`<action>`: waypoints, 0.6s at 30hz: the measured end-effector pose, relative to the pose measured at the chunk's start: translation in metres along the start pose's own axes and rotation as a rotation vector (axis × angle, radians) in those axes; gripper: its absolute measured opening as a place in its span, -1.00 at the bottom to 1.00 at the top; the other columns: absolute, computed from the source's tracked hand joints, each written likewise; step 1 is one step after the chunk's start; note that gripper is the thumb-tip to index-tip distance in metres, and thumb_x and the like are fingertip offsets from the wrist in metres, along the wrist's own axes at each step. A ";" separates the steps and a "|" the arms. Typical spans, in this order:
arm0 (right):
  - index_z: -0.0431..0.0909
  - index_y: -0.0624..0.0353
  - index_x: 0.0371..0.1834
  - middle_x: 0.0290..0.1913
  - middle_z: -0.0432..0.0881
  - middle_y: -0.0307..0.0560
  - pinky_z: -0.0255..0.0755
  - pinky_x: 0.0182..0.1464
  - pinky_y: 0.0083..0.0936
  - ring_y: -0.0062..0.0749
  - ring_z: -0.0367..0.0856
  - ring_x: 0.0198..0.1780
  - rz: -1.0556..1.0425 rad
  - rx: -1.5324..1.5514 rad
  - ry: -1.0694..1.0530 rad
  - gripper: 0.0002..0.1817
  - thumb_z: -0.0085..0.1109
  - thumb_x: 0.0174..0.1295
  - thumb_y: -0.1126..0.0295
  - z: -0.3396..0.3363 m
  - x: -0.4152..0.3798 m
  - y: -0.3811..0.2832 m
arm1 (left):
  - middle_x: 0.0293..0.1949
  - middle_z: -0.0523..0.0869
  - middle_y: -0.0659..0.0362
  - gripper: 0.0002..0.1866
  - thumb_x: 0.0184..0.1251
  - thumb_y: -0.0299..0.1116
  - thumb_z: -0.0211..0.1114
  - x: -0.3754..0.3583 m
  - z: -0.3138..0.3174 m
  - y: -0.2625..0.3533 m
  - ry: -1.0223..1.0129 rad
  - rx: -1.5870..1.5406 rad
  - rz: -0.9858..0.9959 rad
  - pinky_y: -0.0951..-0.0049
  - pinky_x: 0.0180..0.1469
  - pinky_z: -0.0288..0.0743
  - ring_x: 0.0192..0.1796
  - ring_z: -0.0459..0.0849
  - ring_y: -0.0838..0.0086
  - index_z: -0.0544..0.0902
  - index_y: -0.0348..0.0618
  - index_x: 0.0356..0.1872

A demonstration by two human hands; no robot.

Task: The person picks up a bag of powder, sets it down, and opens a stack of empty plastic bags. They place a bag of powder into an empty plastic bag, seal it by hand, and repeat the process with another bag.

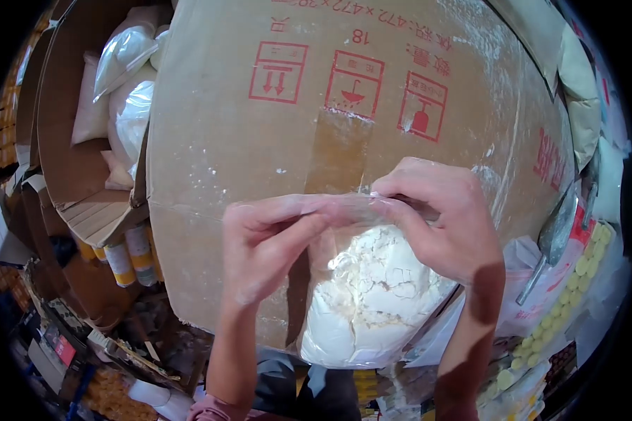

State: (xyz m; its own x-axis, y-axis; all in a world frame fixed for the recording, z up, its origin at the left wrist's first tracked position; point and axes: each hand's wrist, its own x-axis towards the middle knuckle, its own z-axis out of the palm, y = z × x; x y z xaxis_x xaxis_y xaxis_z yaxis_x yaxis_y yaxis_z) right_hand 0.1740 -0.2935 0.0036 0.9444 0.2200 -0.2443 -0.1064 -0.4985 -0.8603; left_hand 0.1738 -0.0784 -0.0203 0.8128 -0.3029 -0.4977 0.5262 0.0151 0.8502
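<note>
- Both hands are up in front of a big cardboard box (260,175), pinching the top edge of a clear plastic bag (372,295) that's full of white powder.
- Left hand (267,245) has its grip clenched on the left end of the bag's mouth, thumb and fingers squeezed together over the film.
- Right hand (442,217) is grasping the right end of that same edge, fingers curled over the top and the thumb tucked behind the plastic.
- So the bag hangs straight down below both grips, between the two wrists, right against the face of the box.
- The powder looks packed and clumpy, with cracks running through it, and it bulges the bottom of the bag into a rounded lump. The film is thin, shiny and wrinkled up near the fingers.
- The box is plain brown corrugated card, dusted with white, with red handling symbols printed upside down and a strip of brown tape (338,151) running down the middle.
- Off to the left there's an open carton (70,140) with more white-filled bags (130,91) in it, and some yellow-banded bottles (130,259) below it.
- A metal scoop (555,235) sits at the right, next to a printed bag.
</note>
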 end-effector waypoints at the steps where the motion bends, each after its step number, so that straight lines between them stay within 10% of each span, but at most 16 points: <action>1: 0.63 0.30 -0.30 -0.36 0.63 0.07 0.47 -0.23 -0.30 0.02 0.60 -0.31 -0.028 -0.006 0.007 -0.89 0.21 0.17 0.49 0.000 0.000 0.002 | -0.21 0.81 0.06 -0.81 0.36 -0.62 0.26 -0.001 -0.001 0.002 0.011 0.050 -0.014 0.56 -0.09 0.60 -0.17 0.73 0.54 0.75 -0.42 -0.08; 4: 0.64 0.34 -0.29 -0.45 0.58 -0.01 0.37 -0.40 -0.50 -0.28 0.57 -0.44 -0.070 0.007 0.022 -0.89 0.28 0.10 0.61 0.001 0.000 0.004 | -0.27 0.80 0.00 -0.78 0.42 -0.56 0.17 -0.001 -0.001 0.010 0.027 0.076 0.012 0.54 -0.16 0.60 -0.24 0.75 0.45 0.73 -0.51 -0.14; 12: 0.68 0.24 -0.37 -0.42 0.66 -0.02 0.48 -0.22 -0.25 -0.07 0.63 -0.33 0.198 -0.141 0.070 -0.83 0.28 0.17 0.33 -0.032 -0.034 0.009 | -0.35 0.75 0.10 -0.68 0.54 -0.30 0.10 -0.010 -0.011 0.001 0.104 0.013 -0.064 0.61 -0.42 0.48 -0.45 0.65 0.55 0.65 -0.42 -0.04; 18: 0.71 0.28 -0.35 -0.59 0.63 -0.15 0.37 -0.45 -0.61 -0.68 0.49 -0.55 0.398 0.350 0.576 -0.78 0.46 0.15 0.32 0.005 -0.086 0.052 | 0.25 0.55 -0.14 -0.32 0.29 -0.28 0.32 -0.096 0.039 -0.004 0.180 0.253 0.033 0.23 0.41 0.30 0.34 0.51 0.12 0.33 -0.37 0.39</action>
State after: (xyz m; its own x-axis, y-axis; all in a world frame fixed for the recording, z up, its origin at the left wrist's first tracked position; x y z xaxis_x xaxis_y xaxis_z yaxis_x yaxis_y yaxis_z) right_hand 0.0860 -0.3340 -0.0220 0.8169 -0.4376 -0.3758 -0.4726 -0.1344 -0.8710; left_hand 0.0837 -0.0863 0.0308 0.8717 -0.1324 -0.4719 0.4378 -0.2224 0.8711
